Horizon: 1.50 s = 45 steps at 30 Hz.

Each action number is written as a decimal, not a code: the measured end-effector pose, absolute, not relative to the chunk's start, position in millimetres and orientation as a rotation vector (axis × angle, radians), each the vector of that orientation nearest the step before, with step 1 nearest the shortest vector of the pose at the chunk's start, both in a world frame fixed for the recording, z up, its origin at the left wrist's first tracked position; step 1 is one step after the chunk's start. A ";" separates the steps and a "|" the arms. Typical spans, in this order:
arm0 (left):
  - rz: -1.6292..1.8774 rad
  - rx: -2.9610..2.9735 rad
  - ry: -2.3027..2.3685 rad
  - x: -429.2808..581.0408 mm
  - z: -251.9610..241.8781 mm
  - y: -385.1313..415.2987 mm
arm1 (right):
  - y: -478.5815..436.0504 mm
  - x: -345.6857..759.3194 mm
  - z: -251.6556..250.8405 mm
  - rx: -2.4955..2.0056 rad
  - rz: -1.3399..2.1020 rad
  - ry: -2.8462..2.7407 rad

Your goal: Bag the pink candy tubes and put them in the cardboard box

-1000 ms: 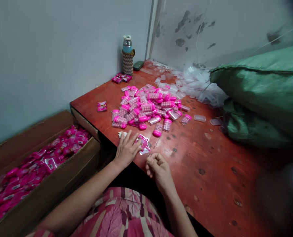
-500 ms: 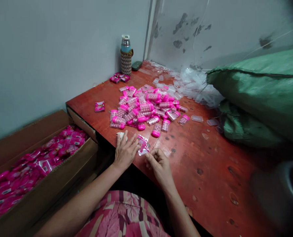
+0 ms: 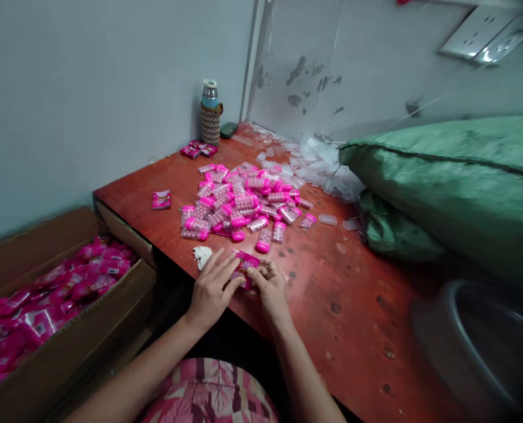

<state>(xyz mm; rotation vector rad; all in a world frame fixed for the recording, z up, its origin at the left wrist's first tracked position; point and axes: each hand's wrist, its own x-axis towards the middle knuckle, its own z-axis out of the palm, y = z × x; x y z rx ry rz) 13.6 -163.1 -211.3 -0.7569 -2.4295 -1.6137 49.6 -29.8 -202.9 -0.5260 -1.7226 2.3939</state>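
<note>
So, your L hand (image 3: 211,291) came in from the lower left of the frame, forearm angled up toward centre, palm down, wrist straight. Its fingers (image 3: 226,267) were stretched long and spread, tips lying on the left part of the pink packet (image 3: 246,262). Not clenched, but I couldn't tell whether the thumb pinched beneath.

Your R hand (image 3: 270,291) came up from bottom centre, wrist bent slightly inward, knuckles up. Its fingers were curled and it grasped the packet's right edge btwn thumb and fingertips.

Both hands met just below frame centre, w/ the packet btwn them, low over the near edge of the red table (image 3: 353,305).

A white scrap (image 3: 202,255) lay just left of your L fingertips. Beyond the packet, toward the middle, sat a pile of pink-capped tubes (image 3: 243,202), the nearest ones close to the packet but apart from it. One loose packet (image 3: 161,200) lay left of the pile.

At lower left a cardboard box (image 3: 89,341) held many pink packets. A bottle in a woven sleeve (image 3: 211,114) stood upper centre by the wall, clear plastic bits (image 3: 318,167) were heaped right of the pile, and a green sack (image 3: 455,176) filled the right side.
</note>
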 end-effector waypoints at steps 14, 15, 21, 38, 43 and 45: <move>-2.944 0.266 -2.232 12.0 -203.2 -160.8 | 45.2 8.9 -187.6 0.242 0.764 -2.818; -2.957 0.357 -2.183 11.7 -202.4 -161.1 | 54.0 0.3 -187.8 0.317 0.495 -2.881; -3.074 0.650 -1.894 7.2 -199.5 -166.8 | 76.9 -26.7 -196.2 0.577 -0.014 -2.984; -3.310 0.777 -1.198 5.3 -197.4 -147.0 | -52.6 90.3 -196.0 -0.530 2.171 -2.270; -3.339 0.617 -1.324 9.7 -193.9 -147.7 | -53.6 86.8 -197.0 -0.500 2.099 -2.308; -3.317 0.501 -1.426 10.4 -192.2 -149.8 | -53.5 86.8 -197.7 -0.472 2.167 -2.282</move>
